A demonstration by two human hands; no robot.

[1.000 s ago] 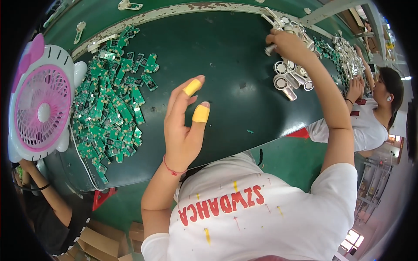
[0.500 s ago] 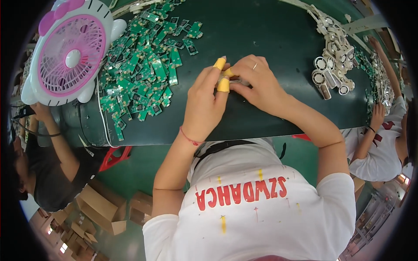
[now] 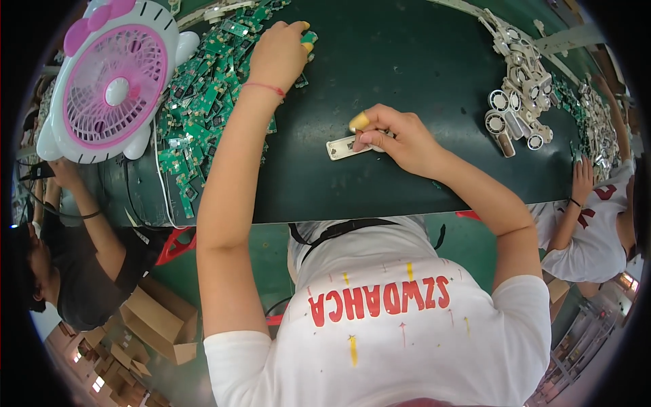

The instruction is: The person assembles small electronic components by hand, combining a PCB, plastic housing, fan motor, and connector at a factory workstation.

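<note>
My left hand is stretched to the far right edge of a heap of green circuit boards. Yellow covers sit on its thumb and a fingertip, and its fingers close around one green circuit board; how firmly they grip it is hard to see. Over the middle of the table, my right hand pinches a long, narrow white plastic housing. That shell points left, and small dark parts show inside it near the fingers. A yellow cover is also on a right fingertip.
A white and pink fan stands at the left, with a white cable beside the boards. White round-headed plastic housings are piled at the right of the green table. Other people work at both sides. Cardboard boxes lie on the floor.
My left hand has left my right hand and moved away to the board heap. The white housing, mostly hidden before, now shows in my right hand, which stays near the same place.
</note>
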